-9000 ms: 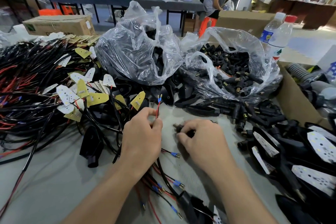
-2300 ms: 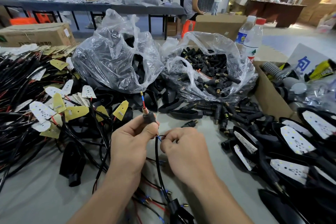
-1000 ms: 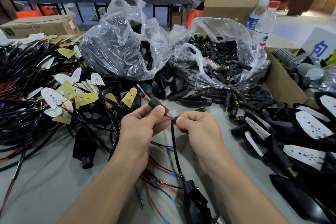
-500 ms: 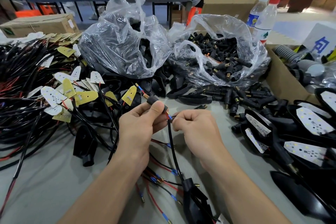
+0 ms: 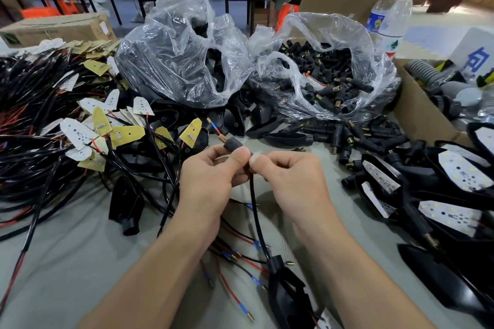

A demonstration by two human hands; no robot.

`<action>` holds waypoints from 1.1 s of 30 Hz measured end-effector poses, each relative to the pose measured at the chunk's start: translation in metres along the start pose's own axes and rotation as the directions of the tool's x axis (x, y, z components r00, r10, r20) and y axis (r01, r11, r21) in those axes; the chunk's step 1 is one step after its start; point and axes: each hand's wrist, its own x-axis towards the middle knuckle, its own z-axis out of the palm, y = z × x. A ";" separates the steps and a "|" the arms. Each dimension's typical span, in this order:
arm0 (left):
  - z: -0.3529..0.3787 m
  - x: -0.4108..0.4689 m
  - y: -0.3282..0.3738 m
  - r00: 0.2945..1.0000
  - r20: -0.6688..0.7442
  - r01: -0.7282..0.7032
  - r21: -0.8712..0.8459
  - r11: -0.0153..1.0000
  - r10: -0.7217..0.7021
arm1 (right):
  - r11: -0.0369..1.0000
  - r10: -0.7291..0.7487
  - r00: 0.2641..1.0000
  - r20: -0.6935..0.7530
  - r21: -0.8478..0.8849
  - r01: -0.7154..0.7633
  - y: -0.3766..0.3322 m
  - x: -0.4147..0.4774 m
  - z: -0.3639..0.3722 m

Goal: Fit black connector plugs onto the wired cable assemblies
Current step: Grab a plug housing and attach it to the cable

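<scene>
L hand (image 5: 211,179) pinches black connector plug (image 5: 233,144), red/blue wire (image 5: 214,127) poking thru its top; R hand (image 5: 290,181) pinches black cable (image 5: 255,208) just below plug, thumbs side by side

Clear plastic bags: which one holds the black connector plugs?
The right clear plastic bag, beside the cardboard box, shows brass-tipped plugs; the left bag holds larger black shells.

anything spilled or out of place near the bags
Yes: loose black plugs lie scattered on the table just in front of the right clear bag, outside it, as if spilled from it.
</scene>
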 end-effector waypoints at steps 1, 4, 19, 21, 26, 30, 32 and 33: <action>0.001 -0.001 0.000 1.000 0.003 0.001 -0.004 1.000 -0.001 | 0.998 0.034 0.999 0.001 0.061 -0.034 -0.002 0.000 -0.002; 0.003 -0.002 0.001 1.000 0.020 0.025 -0.035 0.999 -0.024 | 0.956 0.121 0.992 0.045 0.263 -0.129 -0.007 0.003 -0.009; 0.003 -0.006 0.003 0.987 0.079 0.147 -0.118 0.982 -0.138 | 0.996 -0.061 0.995 -0.083 -0.066 0.056 -0.008 0.002 -0.015; 0.003 -0.005 0.004 0.989 0.082 0.132 -0.116 0.984 -0.123 | 0.998 0.012 0.999 -0.031 0.069 -0.010 -0.010 0.004 -0.017; 0.005 -0.006 0.006 0.985 0.095 0.154 -0.133 0.979 -0.142 | 0.931 0.097 0.981 0.167 0.334 -0.149 -0.012 0.004 -0.025; 0.003 -0.006 0.004 0.988 0.091 0.134 -0.104 0.985 -0.125 | 0.997 -0.019 1.000 -0.007 0.077 0.019 -0.009 0.001 -0.015; 0.001 -0.006 0.002 0.991 0.071 0.121 -0.089 0.989 -0.115 | 0.996 -0.084 0.993 -0.081 -0.048 0.080 -0.007 -0.003 -0.007; 0.001 -0.006 0.002 0.992 0.066 0.116 -0.087 0.989 -0.111 | 0.995 -0.085 0.993 -0.075 -0.050 0.082 -0.007 -0.004 -0.004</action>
